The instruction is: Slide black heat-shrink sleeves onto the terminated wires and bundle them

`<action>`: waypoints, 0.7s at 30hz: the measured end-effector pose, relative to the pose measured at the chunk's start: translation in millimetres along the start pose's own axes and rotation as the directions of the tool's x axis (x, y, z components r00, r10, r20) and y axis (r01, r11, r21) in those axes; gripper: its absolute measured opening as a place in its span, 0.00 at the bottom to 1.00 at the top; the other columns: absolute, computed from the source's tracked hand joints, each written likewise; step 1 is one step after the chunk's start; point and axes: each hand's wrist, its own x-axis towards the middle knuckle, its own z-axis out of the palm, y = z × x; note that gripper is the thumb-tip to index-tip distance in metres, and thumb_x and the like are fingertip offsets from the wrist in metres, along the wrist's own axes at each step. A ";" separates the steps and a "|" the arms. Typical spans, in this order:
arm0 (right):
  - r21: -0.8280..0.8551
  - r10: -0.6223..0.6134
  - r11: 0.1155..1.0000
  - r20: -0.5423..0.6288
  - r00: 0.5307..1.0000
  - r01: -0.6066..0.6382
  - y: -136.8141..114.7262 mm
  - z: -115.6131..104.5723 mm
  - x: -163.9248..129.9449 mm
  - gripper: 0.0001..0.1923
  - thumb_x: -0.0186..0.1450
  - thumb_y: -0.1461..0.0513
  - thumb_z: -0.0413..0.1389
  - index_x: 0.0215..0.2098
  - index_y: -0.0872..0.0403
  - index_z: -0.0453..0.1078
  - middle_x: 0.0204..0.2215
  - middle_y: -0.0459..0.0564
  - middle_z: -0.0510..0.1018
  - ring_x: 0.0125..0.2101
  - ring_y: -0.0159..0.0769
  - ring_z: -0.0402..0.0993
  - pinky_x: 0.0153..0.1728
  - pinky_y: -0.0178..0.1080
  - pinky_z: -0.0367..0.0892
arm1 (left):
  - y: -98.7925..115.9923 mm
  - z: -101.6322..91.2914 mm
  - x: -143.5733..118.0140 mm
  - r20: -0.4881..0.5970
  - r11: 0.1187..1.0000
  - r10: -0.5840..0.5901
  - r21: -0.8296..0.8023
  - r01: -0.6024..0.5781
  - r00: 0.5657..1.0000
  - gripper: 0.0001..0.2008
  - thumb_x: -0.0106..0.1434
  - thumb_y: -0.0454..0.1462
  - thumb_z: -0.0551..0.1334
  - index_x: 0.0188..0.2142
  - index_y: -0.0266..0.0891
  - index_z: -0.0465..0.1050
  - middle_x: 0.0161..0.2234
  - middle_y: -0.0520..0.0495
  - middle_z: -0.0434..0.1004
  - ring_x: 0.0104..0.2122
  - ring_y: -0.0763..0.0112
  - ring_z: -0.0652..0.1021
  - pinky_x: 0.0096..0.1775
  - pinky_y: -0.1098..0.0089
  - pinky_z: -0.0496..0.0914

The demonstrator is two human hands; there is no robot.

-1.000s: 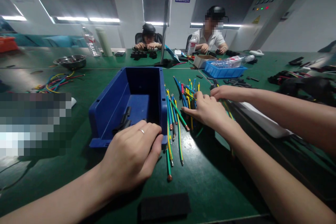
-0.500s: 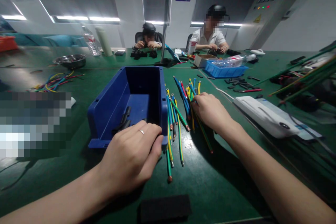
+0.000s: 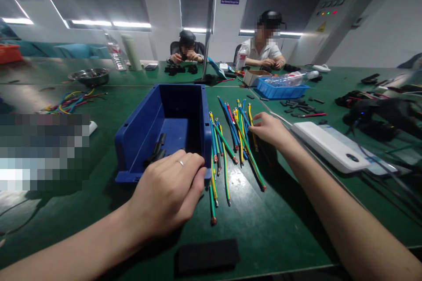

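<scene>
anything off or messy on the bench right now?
Nothing damaged or spilled. The cut wires lie loose and fanned on the green table beside the blue bin, not in it. The left hand grips the bin's near rim; the right hand rests on the wires.

The left hand point(image 3: 168, 193) grips the near rim of a blue bin point(image 3: 154, 136) on the green table point(image 3: 263, 228). The right hand point(image 3: 268, 128) touches the wires point(image 3: 231, 140) lying just beside the bin. A white box point(image 3: 329, 147) lies to the right.
</scene>
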 end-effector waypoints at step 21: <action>0.353 -0.044 0.936 0.073 0.996 0.016 -27.7 -7.0 -10.2 0.19 0.62 0.58 0.54 0.48 0.55 0.76 0.33 0.49 0.83 0.21 0.32 0.75 0.24 0.32 0.67 | -0.9 0.7 0.1 0.018 1.000 0.001 0.006 -0.002 1.000 0.07 0.70 0.33 0.52 0.39 0.35 0.68 0.30 0.46 0.75 0.30 0.62 0.77 0.34 0.61 0.74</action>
